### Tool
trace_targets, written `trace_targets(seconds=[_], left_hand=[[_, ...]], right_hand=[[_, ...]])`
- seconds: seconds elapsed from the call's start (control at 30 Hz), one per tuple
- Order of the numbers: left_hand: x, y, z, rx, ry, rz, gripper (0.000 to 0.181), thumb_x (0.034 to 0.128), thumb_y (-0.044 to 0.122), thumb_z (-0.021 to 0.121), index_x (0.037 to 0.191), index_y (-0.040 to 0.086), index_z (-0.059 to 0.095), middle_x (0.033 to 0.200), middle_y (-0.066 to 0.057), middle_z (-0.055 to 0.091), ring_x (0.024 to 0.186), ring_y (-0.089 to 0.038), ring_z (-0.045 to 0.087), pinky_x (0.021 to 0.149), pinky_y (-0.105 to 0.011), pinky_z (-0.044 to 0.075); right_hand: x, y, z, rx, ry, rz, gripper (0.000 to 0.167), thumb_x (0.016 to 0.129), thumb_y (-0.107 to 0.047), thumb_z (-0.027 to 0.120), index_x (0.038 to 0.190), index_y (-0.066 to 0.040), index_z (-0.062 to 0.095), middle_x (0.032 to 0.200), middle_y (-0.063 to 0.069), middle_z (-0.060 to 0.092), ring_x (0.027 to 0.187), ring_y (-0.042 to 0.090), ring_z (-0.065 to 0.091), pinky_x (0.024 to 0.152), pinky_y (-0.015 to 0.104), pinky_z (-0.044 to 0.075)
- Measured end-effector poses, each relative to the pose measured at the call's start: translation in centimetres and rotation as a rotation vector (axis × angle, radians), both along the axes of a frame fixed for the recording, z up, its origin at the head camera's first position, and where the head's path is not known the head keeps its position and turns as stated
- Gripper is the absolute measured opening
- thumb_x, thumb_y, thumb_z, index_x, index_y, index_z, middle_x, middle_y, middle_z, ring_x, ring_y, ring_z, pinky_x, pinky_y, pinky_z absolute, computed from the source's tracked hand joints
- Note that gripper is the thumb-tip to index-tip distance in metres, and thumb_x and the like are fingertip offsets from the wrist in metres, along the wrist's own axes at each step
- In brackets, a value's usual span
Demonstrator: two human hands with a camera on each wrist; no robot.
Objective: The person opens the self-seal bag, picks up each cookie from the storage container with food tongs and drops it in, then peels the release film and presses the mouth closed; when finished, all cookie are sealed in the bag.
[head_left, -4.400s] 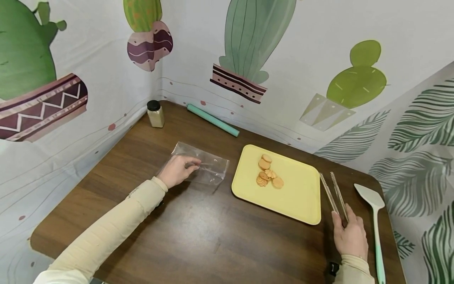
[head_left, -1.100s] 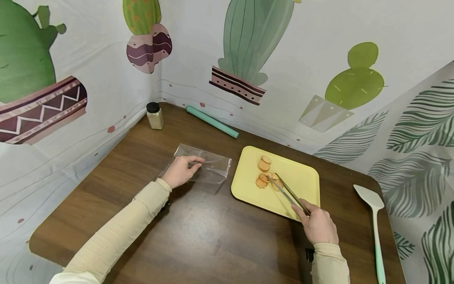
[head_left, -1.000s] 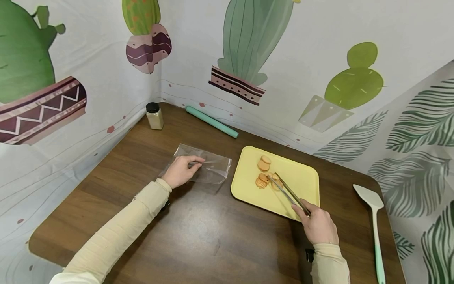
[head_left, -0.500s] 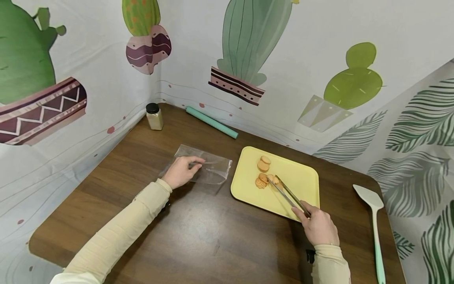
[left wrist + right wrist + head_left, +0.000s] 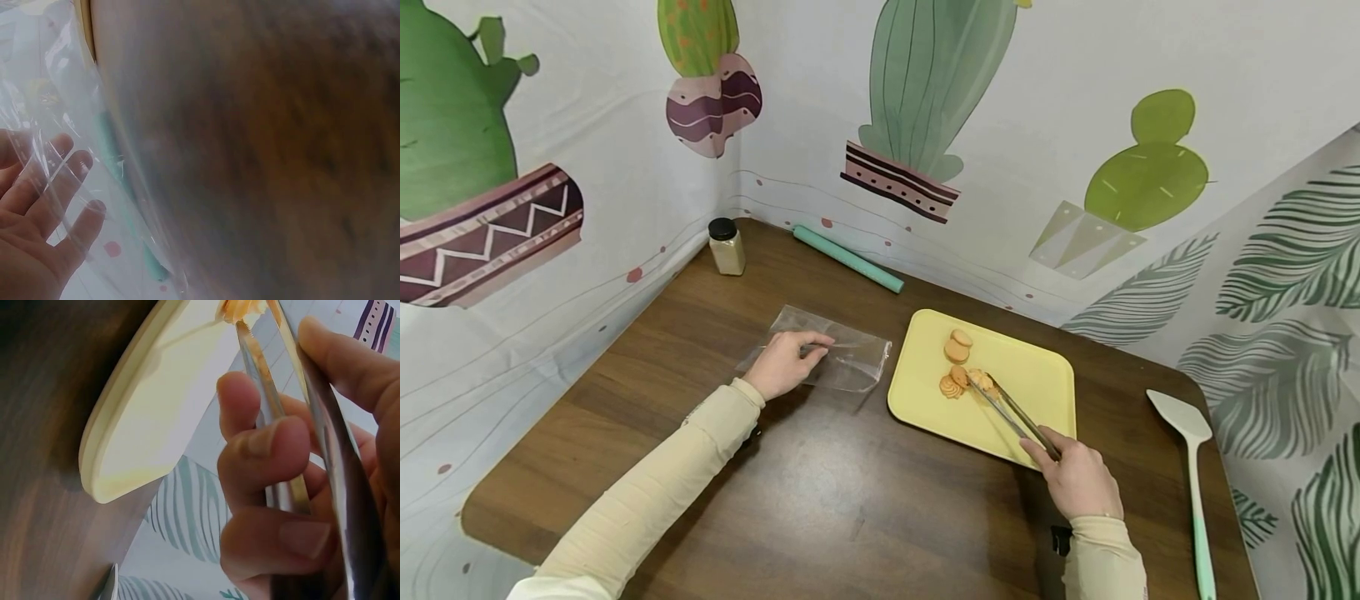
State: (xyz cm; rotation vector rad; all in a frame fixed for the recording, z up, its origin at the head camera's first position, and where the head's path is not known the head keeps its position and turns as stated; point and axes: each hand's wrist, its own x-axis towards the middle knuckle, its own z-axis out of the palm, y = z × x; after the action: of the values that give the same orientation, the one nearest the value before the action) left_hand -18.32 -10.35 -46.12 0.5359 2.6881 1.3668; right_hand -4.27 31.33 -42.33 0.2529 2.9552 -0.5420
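A clear plastic bag [image 5: 857, 358] lies on the table in the head view. My left hand [image 5: 784, 361] pinches its edge between thumb and forefinger; in the left wrist view the other fingers [image 5: 75, 172] show through the film, loosely spread. My right hand [image 5: 1078, 475] grips metal tongs [image 5: 1015, 412], whose tips are down around a ridged cookie [image 5: 979, 379] on the yellow tray [image 5: 1030, 367]. That cookie [image 5: 240, 309] shows at the tong tips in the right wrist view. A swirled cookie [image 5: 952, 387] lies left of the tips, with round cookies [image 5: 957, 350] farther back.
A black-lidded jar [image 5: 727, 247] stands at the table's back left corner. Beside it, a green rod [image 5: 847, 258] lies along the rear edge. A white spatula [image 5: 1191, 442] with a green handle lies at the right edge.
The right hand has brought the tongs from beside the tray to the cookies. In the last half second the tongs have narrowed on the ridged cookie. The left hand stays at the bag.
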Motion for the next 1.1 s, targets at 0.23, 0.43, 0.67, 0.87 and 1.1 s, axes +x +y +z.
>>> trace_targets(seconds=[0.23,0.43,0.67,0.87,1.1], left_hand=[[0.0,-0.1,0.0,-0.001,0.017,0.003,0.025,0.0964,0.011,0.062,0.119,0.006,0.069,0.114,-0.012,0.068,0.038,-0.008,0.031,0.041,-0.024,0.035],[-0.1,-0.2,0.0,0.002,0.018,0.001,0.024,0.0966,0.012,0.062,0.119,0.006,0.069,0.115,-0.012,0.068,0.039,-0.008,0.031,0.043,-0.024,0.036],[0.0,-0.2,-0.1,0.014,0.012,0.000,0.024,0.0965,0.012,0.062,0.119,0.006,0.069,0.115,-0.013,0.067,0.039,-0.008,0.032,0.043,-0.025,0.036],[0.1,-0.2,-0.3,0.016,0.006,0.002,0.024,0.0970,0.012,0.061,0.118,0.007,0.070,0.116,-0.013,0.067,0.039,-0.009,0.032,0.042,-0.025,0.037],[0.2,-0.1,-0.2,0.009,0.009,0.006,0.023,0.0972,0.013,0.061,0.118,0.007,0.070,0.116,-0.013,0.067,0.040,-0.008,0.031,0.044,-0.025,0.038]], right_hand=[[0.1,0.0,0.1,0.005,0.026,-0.006,0.066,0.094,-0.059,0.051,0.136,-0.008,0.057,0.115,0.022,0.066,0.101,0.044,0.063,0.064,0.057,0.051],[0.1,-0.4,0.2,0.003,0.110,-0.013,0.060,0.094,-0.057,0.055,0.133,-0.012,0.060,0.098,0.012,0.071,0.090,0.037,0.067,0.063,0.058,0.051],[0.0,-2.3,-0.2,-0.007,0.275,0.046,0.046,0.092,-0.048,0.064,0.124,-0.015,0.067,0.082,-0.004,0.064,0.058,0.016,0.050,0.046,0.035,0.040],[-0.2,-4.6,-0.4,-0.024,0.396,0.164,0.038,0.090,-0.039,0.070,0.118,-0.013,0.069,0.075,-0.007,0.058,0.051,0.009,0.040,0.042,0.028,0.034],[-0.9,-7.3,-0.5,-0.030,0.404,0.251,0.041,0.086,-0.037,0.075,0.119,-0.013,0.070,0.072,-0.012,0.052,0.052,0.008,0.040,0.045,0.028,0.036]])
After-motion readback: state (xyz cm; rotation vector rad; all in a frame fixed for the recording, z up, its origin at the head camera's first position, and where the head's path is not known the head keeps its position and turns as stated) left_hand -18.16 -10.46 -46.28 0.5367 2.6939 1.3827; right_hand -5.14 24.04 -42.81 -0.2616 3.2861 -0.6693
